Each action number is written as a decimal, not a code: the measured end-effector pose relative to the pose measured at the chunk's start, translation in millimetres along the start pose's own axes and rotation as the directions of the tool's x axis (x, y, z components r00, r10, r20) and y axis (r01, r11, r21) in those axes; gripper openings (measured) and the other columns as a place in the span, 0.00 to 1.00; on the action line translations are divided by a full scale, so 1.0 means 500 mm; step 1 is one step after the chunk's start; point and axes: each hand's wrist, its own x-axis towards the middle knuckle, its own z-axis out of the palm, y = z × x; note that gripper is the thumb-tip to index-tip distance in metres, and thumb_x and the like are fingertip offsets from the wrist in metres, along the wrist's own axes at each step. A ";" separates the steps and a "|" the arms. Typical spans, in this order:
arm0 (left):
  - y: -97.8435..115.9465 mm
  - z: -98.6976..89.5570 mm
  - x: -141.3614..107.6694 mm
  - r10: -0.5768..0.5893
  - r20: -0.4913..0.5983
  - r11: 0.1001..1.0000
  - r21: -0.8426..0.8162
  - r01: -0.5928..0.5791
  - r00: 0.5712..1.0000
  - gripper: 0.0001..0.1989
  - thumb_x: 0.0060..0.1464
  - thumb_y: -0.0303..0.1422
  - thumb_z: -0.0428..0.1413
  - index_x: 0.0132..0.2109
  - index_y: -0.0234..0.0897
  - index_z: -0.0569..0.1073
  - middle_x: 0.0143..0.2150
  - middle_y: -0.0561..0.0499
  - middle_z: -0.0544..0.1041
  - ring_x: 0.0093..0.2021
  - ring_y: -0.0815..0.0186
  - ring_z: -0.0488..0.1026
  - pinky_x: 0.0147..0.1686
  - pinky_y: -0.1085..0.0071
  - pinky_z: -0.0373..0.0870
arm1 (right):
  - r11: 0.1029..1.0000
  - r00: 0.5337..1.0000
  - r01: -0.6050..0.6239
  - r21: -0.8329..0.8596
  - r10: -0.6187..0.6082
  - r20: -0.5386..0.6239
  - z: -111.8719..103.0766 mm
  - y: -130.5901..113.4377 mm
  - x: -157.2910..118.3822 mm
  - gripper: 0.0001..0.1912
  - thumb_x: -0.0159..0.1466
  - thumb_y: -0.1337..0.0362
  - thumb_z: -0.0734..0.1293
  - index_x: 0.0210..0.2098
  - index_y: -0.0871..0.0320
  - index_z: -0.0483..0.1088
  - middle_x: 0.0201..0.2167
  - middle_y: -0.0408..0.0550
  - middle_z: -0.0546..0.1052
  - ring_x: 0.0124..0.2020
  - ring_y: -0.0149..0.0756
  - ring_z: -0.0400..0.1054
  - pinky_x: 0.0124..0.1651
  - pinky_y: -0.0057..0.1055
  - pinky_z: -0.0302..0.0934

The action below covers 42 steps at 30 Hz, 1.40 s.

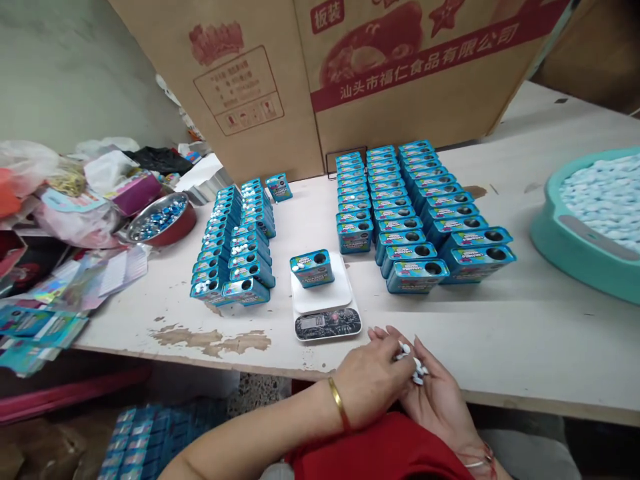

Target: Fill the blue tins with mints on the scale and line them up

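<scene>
Above the table's front edge my right hand [437, 393] is cupped palm up, with several small white candies [419, 375] lying in it. My left hand [367, 373], with a gold bracelet at its wrist, reaches across and curls its fingers into those candies. What its fingertips pinch is hidden. Just beyond both hands stands a white kitchen scale [325, 301], its display reading about 0.0. A blue candy tin [315, 272] with a round dark opening rests upright on the scale, a few white pieces on its top at the left.
Rows of blue tins [417, 277] stand right of the scale, and more tins [247, 291], several topped with white candies, at left. A teal basin [555, 247] of white candies is far right. A red bowl [170, 233] of wrapped pieces sits left; a cardboard box [280, 147] stands behind.
</scene>
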 end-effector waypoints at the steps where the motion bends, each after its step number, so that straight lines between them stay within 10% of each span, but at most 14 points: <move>1: 0.004 0.011 0.003 -0.027 0.000 1.000 -0.012 0.027 1.000 0.09 0.60 0.33 0.46 0.45 0.38 0.67 0.44 0.46 0.70 0.37 0.63 0.71 0.27 0.70 0.67 | 1.000 1.000 0.003 0.003 -0.003 -0.016 -0.001 0.000 -0.001 0.16 0.66 0.62 0.56 0.43 0.59 0.74 0.41 0.51 0.80 0.49 0.37 0.71 0.53 0.39 0.64; 11: 0.003 0.023 0.011 -0.064 -0.069 0.997 -0.036 0.062 0.996 0.07 0.54 0.27 0.48 0.42 0.35 0.67 0.41 0.45 0.70 0.33 0.63 0.71 0.24 0.70 0.70 | 0.997 0.995 -0.013 0.079 0.022 -0.102 0.013 0.008 -0.007 0.16 0.65 0.66 0.55 0.40 0.60 0.75 0.38 0.51 0.80 0.49 0.35 0.70 0.56 0.38 0.61; 20: -0.032 -0.007 0.002 0.118 -0.259 0.979 -0.133 -0.157 0.958 0.07 0.57 0.29 0.48 0.42 0.35 0.68 0.41 0.46 0.72 0.39 0.66 0.70 0.37 0.72 0.71 | 0.999 0.999 0.052 0.004 -0.052 -0.010 0.008 0.008 0.010 0.17 0.65 0.69 0.54 0.37 0.61 0.74 0.32 0.49 0.80 0.35 0.30 0.75 0.42 0.28 0.70; 22: -0.064 -0.028 -0.009 0.040 -0.513 0.969 -0.189 -0.158 0.857 0.13 0.56 0.31 0.52 0.49 0.37 0.66 0.45 0.45 0.71 0.44 0.65 0.69 0.42 0.70 0.69 | 0.994 0.994 0.104 -0.014 -0.104 0.015 0.022 0.010 0.013 0.16 0.65 0.71 0.54 0.36 0.62 0.74 0.31 0.50 0.80 0.34 0.30 0.76 0.41 0.28 0.71; 24: -0.112 -0.046 -0.024 -0.206 -0.748 0.962 -0.272 -0.008 0.631 0.23 0.51 0.34 0.58 0.54 0.38 0.62 0.48 0.43 0.69 0.48 0.61 0.67 0.46 0.66 0.67 | 0.989 0.989 0.147 -0.018 -0.147 0.027 0.047 0.013 0.017 0.14 0.65 0.71 0.56 0.36 0.64 0.73 0.34 0.53 0.80 0.39 0.35 0.75 0.45 0.32 0.70; 26: -0.172 -0.057 -0.036 -0.466 -0.802 0.885 -0.429 0.183 0.374 0.35 0.46 0.37 0.62 0.59 0.40 0.57 0.53 0.41 0.66 0.51 0.58 0.66 0.45 0.63 0.65 | 0.987 0.987 0.160 -0.013 -0.160 0.031 0.081 0.018 0.023 0.12 0.64 0.70 0.58 0.37 0.66 0.73 0.37 0.56 0.79 0.46 0.41 0.73 0.50 0.37 0.68; 28: -0.232 -0.057 -0.041 -0.641 -0.706 0.767 -0.581 0.271 0.301 0.42 0.42 0.39 0.65 0.61 0.40 0.55 0.57 0.40 0.63 0.52 0.56 0.65 0.44 0.64 0.65 | 0.986 0.985 0.167 -0.018 -0.166 0.049 0.116 0.025 0.035 0.11 0.64 0.70 0.59 0.37 0.66 0.72 0.38 0.57 0.79 0.47 0.43 0.72 0.51 0.38 0.67; 34: -0.310 -0.040 -0.020 -0.574 -0.513 0.733 -0.669 0.123 0.638 0.18 0.49 0.40 0.59 0.46 0.36 0.70 0.41 0.48 0.75 0.41 0.61 0.71 0.40 0.67 0.66 | 0.976 0.973 0.216 -0.018 -0.214 0.085 0.187 0.055 0.086 0.10 0.64 0.69 0.60 0.35 0.66 0.72 0.32 0.53 0.79 0.39 0.36 0.75 0.47 0.33 0.69; 38: -0.278 -0.066 -0.025 -0.168 -0.680 0.986 -0.116 0.122 0.714 0.16 0.50 0.30 0.56 0.48 0.39 0.70 0.44 0.47 0.75 0.44 0.60 0.69 0.44 0.63 0.59 | 0.963 0.958 0.260 0.070 -0.266 0.103 0.201 0.058 0.098 0.10 0.64 0.68 0.59 0.32 0.63 0.71 0.28 0.47 0.79 0.32 0.31 0.74 0.40 0.28 0.70; 42: -0.240 -0.098 -0.039 0.213 -0.689 0.933 0.354 0.065 0.692 0.14 0.52 0.25 0.52 0.46 0.40 0.72 0.44 0.45 0.76 0.43 0.61 0.69 0.43 0.62 0.55 | 0.961 0.959 0.262 0.094 -0.270 0.088 0.200 0.052 0.096 0.10 0.64 0.69 0.59 0.33 0.63 0.72 0.27 0.48 0.79 0.28 0.30 0.73 0.33 0.25 0.69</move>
